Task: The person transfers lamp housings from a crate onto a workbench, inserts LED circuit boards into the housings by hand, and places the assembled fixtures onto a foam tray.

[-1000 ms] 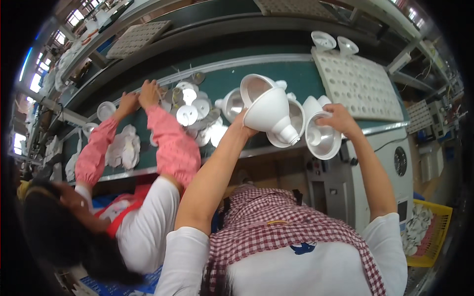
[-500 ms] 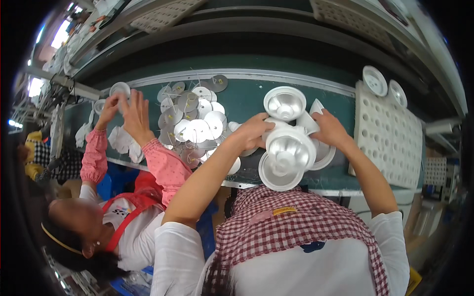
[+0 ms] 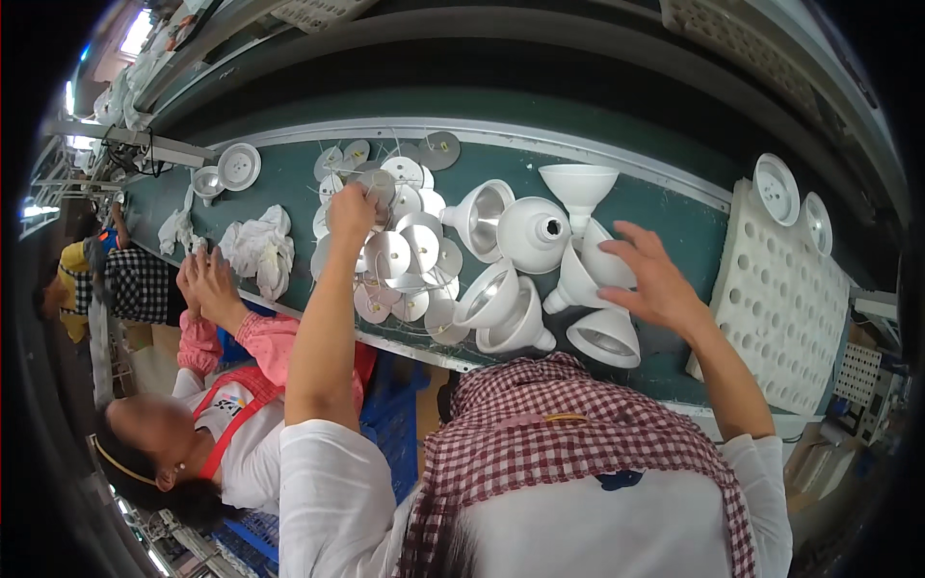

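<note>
Several white lamp reflector cups with silvery insides (image 3: 535, 236) lie and stand in a loose cluster before me, some upside down, some on their sides. My right hand (image 3: 660, 279) is open at the cluster's right side, its fingers spread beside a tilted reflector cup (image 3: 609, 258); whether they touch it I cannot tell. To the left spreads a pile of round metal discs (image 3: 390, 252) with thin wires and small yellow marks. My left hand (image 3: 353, 212) reaches into the far part of this pile, fingers closed at the edge of a grey metal disc (image 3: 380, 185).
A white tray with rows of holes (image 3: 776, 299) stands at the right, with two round white parts (image 3: 776, 190) at its far edge. On the left, a co-worker's hands (image 3: 210, 287) are near crumpled white cloths (image 3: 260, 250). A metal rail edges the green table (image 3: 665, 207).
My left hand has left the reflector cups and moved to the discs. The gathered cups now lie spread apart, and my right hand has opened. The co-worker's hands have drawn back.
</note>
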`<state>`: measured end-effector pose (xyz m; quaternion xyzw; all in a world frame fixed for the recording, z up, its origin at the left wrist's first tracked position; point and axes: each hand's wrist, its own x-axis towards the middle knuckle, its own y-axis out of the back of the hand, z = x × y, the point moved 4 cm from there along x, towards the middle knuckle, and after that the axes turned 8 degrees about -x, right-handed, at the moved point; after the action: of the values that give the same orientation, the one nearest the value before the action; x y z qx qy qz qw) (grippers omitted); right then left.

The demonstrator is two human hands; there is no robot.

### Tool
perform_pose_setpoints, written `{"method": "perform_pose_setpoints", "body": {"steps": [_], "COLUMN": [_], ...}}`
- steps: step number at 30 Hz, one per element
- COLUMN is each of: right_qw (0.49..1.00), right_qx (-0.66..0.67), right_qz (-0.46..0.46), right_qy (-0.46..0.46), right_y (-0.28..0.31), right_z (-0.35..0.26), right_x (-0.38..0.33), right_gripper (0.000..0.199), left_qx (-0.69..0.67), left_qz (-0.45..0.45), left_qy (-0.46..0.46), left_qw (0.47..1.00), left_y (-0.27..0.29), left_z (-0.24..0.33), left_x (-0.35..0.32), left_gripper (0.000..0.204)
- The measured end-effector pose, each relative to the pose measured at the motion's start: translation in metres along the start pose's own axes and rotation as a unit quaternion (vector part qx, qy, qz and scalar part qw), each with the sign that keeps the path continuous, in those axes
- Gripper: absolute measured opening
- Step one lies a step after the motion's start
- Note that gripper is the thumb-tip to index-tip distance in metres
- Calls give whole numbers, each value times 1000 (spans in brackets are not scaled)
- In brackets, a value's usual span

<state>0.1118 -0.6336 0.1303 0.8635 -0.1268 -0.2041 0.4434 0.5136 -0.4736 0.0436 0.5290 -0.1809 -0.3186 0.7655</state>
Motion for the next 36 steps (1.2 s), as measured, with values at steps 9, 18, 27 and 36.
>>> {"method": "perform_pose_setpoints", "body": {"steps": [9, 18, 27, 36], "right_qw": [967, 897, 961, 954], "right_qx": [191, 418, 134, 121], "right_qz": [168, 116, 146, 273], "right_qy": [22, 85, 194, 38], "right_y": [29, 38, 88, 160], "right_z": [-29, -87, -76, 29], "right_x": [11, 51, 38, 18], "right_gripper": [41, 80, 78, 74], "left_qx": [-622, -639, -714, -312], "left_qz": [-120, -146, -408, -97], "left_qy": [53, -108, 4, -441], "left_qw": [772, 748, 569, 836], "left_y": [45, 46, 54, 55], "left_z": [73, 204, 242, 304], "left_x": [-50, -138, -112, -19], "left_gripper": [18, 19, 33, 13]}}
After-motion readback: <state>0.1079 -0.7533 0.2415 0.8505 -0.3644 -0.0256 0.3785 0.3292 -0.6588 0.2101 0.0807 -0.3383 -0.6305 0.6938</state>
